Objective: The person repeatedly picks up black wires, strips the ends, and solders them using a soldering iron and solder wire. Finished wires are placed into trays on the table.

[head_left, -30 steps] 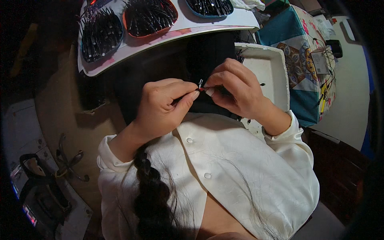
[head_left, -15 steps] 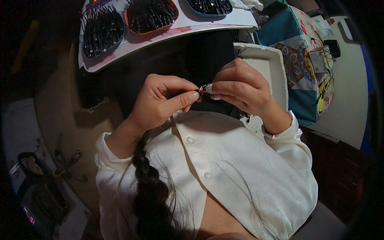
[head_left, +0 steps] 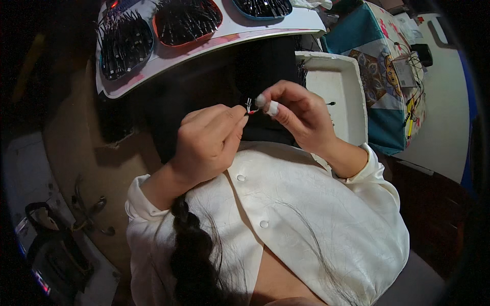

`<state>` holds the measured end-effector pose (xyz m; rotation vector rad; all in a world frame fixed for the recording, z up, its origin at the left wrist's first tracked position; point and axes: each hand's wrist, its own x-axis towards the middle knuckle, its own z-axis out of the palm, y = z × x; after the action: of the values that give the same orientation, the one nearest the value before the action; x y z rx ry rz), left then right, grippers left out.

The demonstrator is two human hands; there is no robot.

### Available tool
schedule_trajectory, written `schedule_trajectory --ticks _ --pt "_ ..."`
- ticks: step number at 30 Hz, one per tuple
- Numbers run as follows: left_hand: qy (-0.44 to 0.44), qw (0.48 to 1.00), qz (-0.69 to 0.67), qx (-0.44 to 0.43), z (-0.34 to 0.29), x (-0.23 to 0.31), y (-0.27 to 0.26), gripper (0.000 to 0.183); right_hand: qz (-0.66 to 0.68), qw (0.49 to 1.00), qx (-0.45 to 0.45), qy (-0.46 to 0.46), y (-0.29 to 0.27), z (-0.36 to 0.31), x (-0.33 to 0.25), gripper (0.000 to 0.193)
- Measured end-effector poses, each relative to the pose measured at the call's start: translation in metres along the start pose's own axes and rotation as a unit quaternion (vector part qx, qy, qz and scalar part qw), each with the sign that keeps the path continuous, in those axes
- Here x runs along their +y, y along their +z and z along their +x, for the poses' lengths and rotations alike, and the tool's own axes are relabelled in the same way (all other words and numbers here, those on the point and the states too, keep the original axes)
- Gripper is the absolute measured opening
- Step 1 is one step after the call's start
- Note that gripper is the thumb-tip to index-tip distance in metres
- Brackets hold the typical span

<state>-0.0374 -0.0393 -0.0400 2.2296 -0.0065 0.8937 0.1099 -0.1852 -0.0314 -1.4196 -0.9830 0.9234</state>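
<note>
On my feed, left hand [head_left: 208,140]: thumb and forefinger pinched on the wire [head_left: 250,111], its red and white strands poking past the fingertips. Right hand [head_left: 306,120]: thumb and forefinger narrowly apart just beside them; I cannot tell whether they grip a strand. Wire sits between both hands, left of the white box [head_left: 361,97].

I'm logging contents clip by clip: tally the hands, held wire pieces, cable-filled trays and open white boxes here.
Hands (left hand, right hand): 2
Wire piece at the left fingertips: 1
Cable-filled trays (left tray, middle tray, right tray): 3
Open white box: 1
Total: 7
</note>
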Motion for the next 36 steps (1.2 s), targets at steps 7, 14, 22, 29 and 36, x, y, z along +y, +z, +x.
schedule_trajectory --ticks 7,14,22,29,36 --pt "-0.163 0.96 -0.222 -0.057 -0.001 0.0 -0.01 0.009 -0.314 0.898 -0.055 -0.304 -0.022 0.024 -0.01 0.038" --pt "-0.293 0.826 -0.468 -0.112 -0.006 -0.012 -0.011 0.008 -0.234 0.908 -0.111 -0.328 -0.016 0.033 -0.003 0.028" --pt "-0.318 0.763 -0.563 -0.011 -0.019 -0.018 -0.006 0.014 -0.327 0.895 -0.002 -0.302 -0.039 0.03 -0.006 0.019" --pt "-0.355 0.629 -0.691 0.007 -0.025 -0.021 -0.005 0.016 -0.312 0.868 -0.008 -0.385 -0.024 0.028 0.005 0.036" --pt "-0.378 0.561 -0.736 -0.013 -0.023 -0.017 -0.005 0.016 -0.273 0.839 -0.035 -0.47 -0.008 0.042 0.0 0.028"
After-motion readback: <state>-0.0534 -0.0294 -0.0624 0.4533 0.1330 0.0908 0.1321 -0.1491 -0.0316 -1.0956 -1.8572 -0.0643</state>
